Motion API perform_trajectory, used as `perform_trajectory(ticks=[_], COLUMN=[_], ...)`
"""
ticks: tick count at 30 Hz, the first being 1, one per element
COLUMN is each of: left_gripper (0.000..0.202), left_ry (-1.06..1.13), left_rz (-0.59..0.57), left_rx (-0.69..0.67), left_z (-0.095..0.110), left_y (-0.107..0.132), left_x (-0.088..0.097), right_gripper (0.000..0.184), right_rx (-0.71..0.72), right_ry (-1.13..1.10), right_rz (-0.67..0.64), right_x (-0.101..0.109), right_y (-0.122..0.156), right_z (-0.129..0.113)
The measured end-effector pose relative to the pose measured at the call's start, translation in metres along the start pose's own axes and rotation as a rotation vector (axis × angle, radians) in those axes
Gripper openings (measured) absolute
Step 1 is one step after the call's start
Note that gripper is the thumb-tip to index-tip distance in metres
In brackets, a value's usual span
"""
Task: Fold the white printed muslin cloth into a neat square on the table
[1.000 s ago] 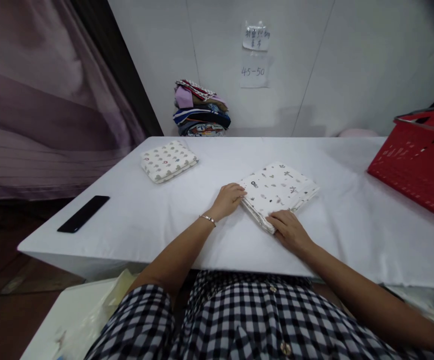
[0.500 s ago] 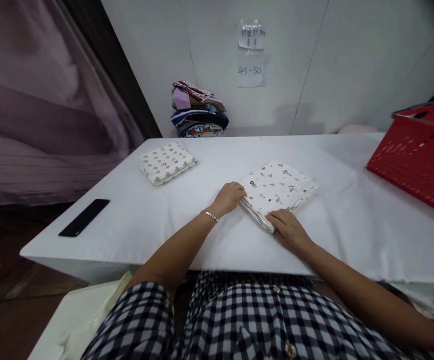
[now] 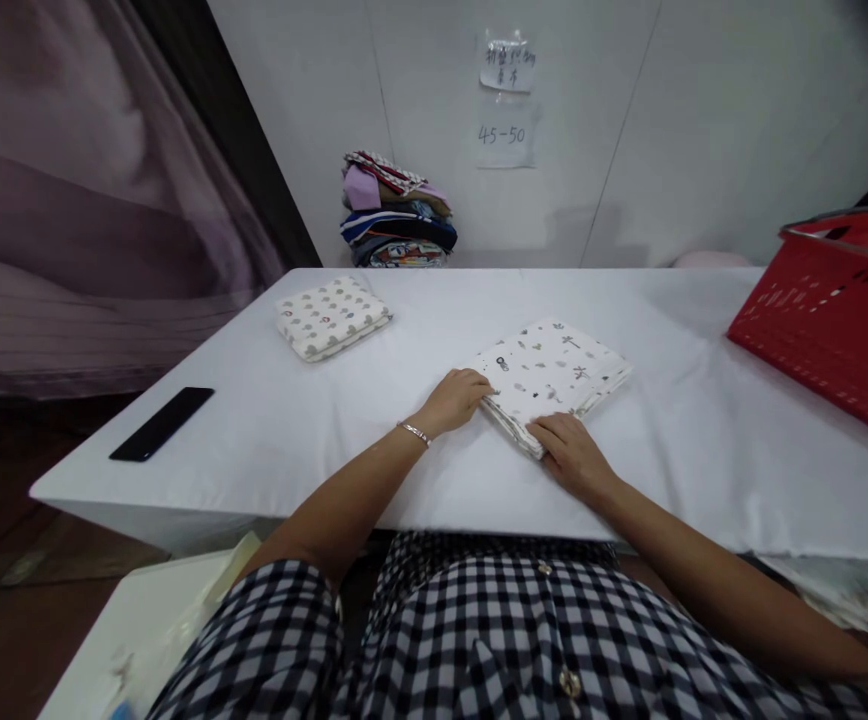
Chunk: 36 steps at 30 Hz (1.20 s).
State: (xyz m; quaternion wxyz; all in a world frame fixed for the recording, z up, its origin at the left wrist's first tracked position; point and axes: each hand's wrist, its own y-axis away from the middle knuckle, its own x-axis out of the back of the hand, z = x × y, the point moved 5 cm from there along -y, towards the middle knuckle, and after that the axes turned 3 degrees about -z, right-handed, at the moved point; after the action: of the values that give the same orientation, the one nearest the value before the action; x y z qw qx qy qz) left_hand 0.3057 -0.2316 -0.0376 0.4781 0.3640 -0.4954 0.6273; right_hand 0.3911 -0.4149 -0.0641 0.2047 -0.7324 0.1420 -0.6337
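Note:
A folded white cloth [image 3: 554,365] with small palm trees and animals printed on it lies on the white-covered table [image 3: 419,490] before me. At its near left corner, my left hand [image 3: 458,398] holds the folded edge, fingers on top and thumb hidden. My right hand [image 3: 570,452] grips the near corner, its fingers over the top layer. The layers show along the edge between the two hands. Farther left, apart from both hands, lies a second folded cloth [image 3: 335,318], white with rows of small grey-green shapes.
A black phone [image 3: 162,424] lies near the table's left edge. On the right stands a red plastic basket [image 3: 839,320] with a metal handle. Behind the table's far edge rises a stack of folded fabrics [image 3: 398,225] against the wall. Handwritten paper signs [image 3: 507,135] hang there.
The view has shifted slightly. Both hands keep their places on the printed cloth, which looks the same.

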Motion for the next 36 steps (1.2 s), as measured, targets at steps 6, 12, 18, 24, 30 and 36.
perform_trajectory(ticks=[6, 12, 18, 24, 30, 36], left_gripper=[0.031, 0.027, 0.026, 0.024, 0.015, 0.020], left_ry=[-0.017, -0.104, -0.177, -0.149, -0.185, -0.163], left_rz=[-0.032, -0.049, -0.043, -0.025, 0.117, 0.127], left_rx=[-0.037, -0.094, -0.109, -0.078, 0.042, 0.064], left_z=[0.007, 0.010, 0.010, 0.009, 0.006, 0.003], left_y=[-0.002, -0.005, -0.007, -0.004, 0.002, 0.008], left_x=[-0.001, -0.003, -0.003, -0.009, -0.005, -0.008], right_gripper=[0.040, 0.042, 0.043, 0.046, 0.047, 0.046], right_rx=[-0.003, 0.007, 0.010, 0.007, -0.008, -0.021], right_ry=[0.000, 0.000, -0.001, -0.013, -0.028, -0.036], right_rz=[-0.010, 0.010, 0.019, 0.030, 0.009, 0.012], right_x=[0.001, 0.000, 0.000, 0.001, -0.002, -0.001], right_y=[-0.001, 0.000, 0.000, 0.000, 0.001, 0.000], right_z=[0.000, 0.000, -0.001, -0.001, 0.001, 0.002])
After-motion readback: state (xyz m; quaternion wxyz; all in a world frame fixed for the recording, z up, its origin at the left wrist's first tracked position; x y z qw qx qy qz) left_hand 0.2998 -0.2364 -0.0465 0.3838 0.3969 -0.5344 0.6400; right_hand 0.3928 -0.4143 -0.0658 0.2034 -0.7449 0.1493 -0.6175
